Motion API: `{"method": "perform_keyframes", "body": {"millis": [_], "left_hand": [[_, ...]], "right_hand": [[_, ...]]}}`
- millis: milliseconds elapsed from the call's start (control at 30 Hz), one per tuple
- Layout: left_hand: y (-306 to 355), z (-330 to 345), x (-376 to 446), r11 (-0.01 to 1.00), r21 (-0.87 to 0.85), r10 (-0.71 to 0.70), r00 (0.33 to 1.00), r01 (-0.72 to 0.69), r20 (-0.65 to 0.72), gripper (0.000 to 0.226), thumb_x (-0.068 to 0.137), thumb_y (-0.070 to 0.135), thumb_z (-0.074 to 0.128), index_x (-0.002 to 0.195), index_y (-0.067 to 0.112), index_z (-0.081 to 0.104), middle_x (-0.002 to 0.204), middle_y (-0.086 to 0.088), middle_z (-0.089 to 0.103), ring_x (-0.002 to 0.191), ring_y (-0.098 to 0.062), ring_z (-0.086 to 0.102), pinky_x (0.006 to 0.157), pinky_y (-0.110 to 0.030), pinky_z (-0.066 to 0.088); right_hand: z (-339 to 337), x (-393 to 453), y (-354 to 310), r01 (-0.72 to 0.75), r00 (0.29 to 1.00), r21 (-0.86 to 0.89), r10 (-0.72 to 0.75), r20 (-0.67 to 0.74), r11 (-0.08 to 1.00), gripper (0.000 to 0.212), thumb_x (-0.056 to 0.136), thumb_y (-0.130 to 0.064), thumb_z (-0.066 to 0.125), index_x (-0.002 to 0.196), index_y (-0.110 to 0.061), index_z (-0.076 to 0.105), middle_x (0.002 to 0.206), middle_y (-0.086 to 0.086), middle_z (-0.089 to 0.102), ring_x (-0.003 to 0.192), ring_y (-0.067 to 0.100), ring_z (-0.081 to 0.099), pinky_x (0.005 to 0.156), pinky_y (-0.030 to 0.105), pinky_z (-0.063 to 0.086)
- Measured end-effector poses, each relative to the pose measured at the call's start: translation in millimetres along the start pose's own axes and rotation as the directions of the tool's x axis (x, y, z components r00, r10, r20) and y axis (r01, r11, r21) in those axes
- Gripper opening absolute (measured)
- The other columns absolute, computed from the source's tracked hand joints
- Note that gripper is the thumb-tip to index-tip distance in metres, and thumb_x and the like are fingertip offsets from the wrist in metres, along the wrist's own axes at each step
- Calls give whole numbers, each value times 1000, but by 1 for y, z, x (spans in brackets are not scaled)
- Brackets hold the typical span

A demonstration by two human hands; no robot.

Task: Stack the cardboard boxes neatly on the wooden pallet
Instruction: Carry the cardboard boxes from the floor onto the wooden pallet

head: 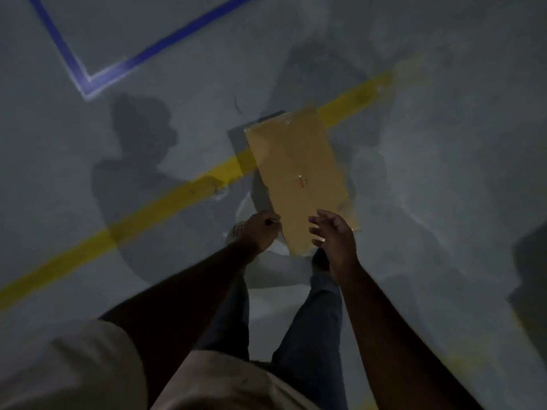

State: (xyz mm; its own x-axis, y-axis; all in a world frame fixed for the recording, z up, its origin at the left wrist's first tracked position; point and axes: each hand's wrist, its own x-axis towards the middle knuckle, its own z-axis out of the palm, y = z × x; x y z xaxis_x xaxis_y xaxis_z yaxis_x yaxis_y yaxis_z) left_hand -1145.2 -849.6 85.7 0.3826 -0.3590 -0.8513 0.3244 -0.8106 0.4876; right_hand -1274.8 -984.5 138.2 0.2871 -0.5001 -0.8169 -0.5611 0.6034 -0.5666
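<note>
A flat, long cardboard box (297, 176) hangs above the grey floor in the middle of the head view, its brown face taped and turned up. My left hand (260, 232) grips its near left corner with curled fingers. My right hand (334, 235) hovers over the near right end, fingers spread and loosely bent, and whether it touches the box is unclear. No wooden pallet is in view. The picture is dim and blurred.
A yellow floor line (165, 199) runs diagonally under the box, and a blue line (88, 75) marks a corner at top left. My legs and shoes (321, 260) stand below the box. A dark shape (532, 279) sits at the right edge.
</note>
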Motion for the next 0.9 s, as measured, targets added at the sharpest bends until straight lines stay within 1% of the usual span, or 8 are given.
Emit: {"method": "perform_keyframes", "body": {"millis": [67, 200, 300, 400, 533, 633, 767, 900], "left_hand": [[-13, 28, 33, 992, -54, -120, 987, 115, -109, 11, 80, 38, 68, 86, 30, 71, 93, -5, 77, 82, -25, 73, 76, -41, 60], [-54, 93, 113, 952, 34, -265, 876, 303, -403, 60, 66, 62, 50, 110, 31, 76, 111, -2, 77, 105, -22, 71, 98, -38, 54], [-34, 135, 139, 911, -92, -404, 826, 402, -394, 60, 87, 45, 69, 138, 16, 59, 133, -12, 66, 121, -29, 62, 92, -26, 43], [-62, 171, 192, 866, -202, -500, 814, 458, -296, 71, 92, 36, 74, 147, 6, 40, 144, -18, 55, 126, -35, 57, 83, -28, 41], [-104, 195, 241, 850, -281, -514, 820, 446, -253, 83, 82, 37, 84, 145, 5, 40, 134, -25, 60, 83, -29, 64, 51, -30, 51], [-112, 201, 240, 790, -427, -557, 806, 440, -201, 81, 84, 32, 82, 147, 5, 39, 139, -16, 55, 114, -33, 59, 76, -38, 50], [-122, 191, 211, 834, -460, -458, 846, 304, -272, 67, 82, 33, 85, 138, 13, 53, 127, -4, 64, 104, -20, 61, 70, -29, 55], [-125, 143, 150, 886, -435, -332, 873, 159, -357, 61, 69, 59, 85, 121, 32, 67, 104, 8, 77, 95, -18, 74, 82, -42, 63]], "right_hand": [[-13, 56, 13, -50, 992, -84, 58, 108, 995, 21, 106, -24, 56, 126, -23, 61, 122, 0, 68, 108, 20, 63, 89, 40, 51], [-36, 172, 63, 56, 987, -353, 1, 159, 934, 34, 98, -6, 59, 127, -22, 64, 124, -3, 66, 123, 26, 62, 104, 46, 51], [-64, 243, 102, 179, 981, -541, -193, 31, 822, 44, 95, -3, 55, 134, -19, 67, 133, 7, 68, 127, 29, 61, 107, 44, 49], [-90, 304, 150, 292, 919, -717, -393, 27, 632, 57, 97, -18, 61, 153, -14, 49, 152, 16, 53, 142, 36, 46, 115, 51, 41], [-109, 334, 186, 72, 939, -662, -275, -207, 746, 86, 93, -41, 68, 163, -17, 25, 165, 10, 36, 149, 33, 39, 119, 53, 34], [-116, 344, 187, -29, 951, -650, -180, -252, 759, 94, 90, -57, 70, 163, -20, 25, 162, 8, 41, 144, 32, 45, 116, 50, 38], [-118, 331, 177, -31, 977, -665, -119, -179, 746, 88, 87, -64, 69, 159, -24, 37, 158, 5, 47, 142, 33, 46, 112, 50, 42], [-105, 274, 147, -11, 982, -635, -111, -152, 772, 72, 85, -66, 66, 149, -37, 51, 133, 5, 64, 121, 31, 61, 96, 40, 50]]}}
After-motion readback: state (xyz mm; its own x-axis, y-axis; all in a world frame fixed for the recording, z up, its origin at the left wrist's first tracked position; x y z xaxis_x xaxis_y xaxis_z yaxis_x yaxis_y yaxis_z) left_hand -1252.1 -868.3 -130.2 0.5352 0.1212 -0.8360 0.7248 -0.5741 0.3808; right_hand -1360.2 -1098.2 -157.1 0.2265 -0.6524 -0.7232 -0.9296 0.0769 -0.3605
